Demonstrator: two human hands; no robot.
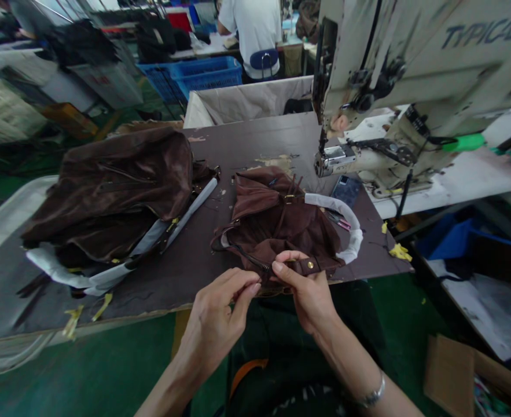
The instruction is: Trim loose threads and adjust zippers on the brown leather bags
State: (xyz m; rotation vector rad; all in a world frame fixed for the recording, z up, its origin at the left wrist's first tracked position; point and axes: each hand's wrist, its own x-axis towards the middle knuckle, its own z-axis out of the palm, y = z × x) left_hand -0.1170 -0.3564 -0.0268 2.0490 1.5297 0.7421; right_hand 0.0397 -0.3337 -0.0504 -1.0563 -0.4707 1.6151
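The right hand [309, 292] is grasping the near edge of the brown bag [276, 214], beside a tab bearing a brass stud [310, 265]. The left hand [224, 298] is pressing thumb and fingertips together near the zipper [263, 267]; any item between them cannot be discerned. The bag is lying on the worktable [246, 136], right of a second bag [125, 179].

Sewing workshop, sewing machine [437, 75], brown bags [255, 205]

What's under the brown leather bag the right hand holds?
The dark flat tabletop extends beneath that brown leather bag; anything lying between them is covered and cannot be seen.
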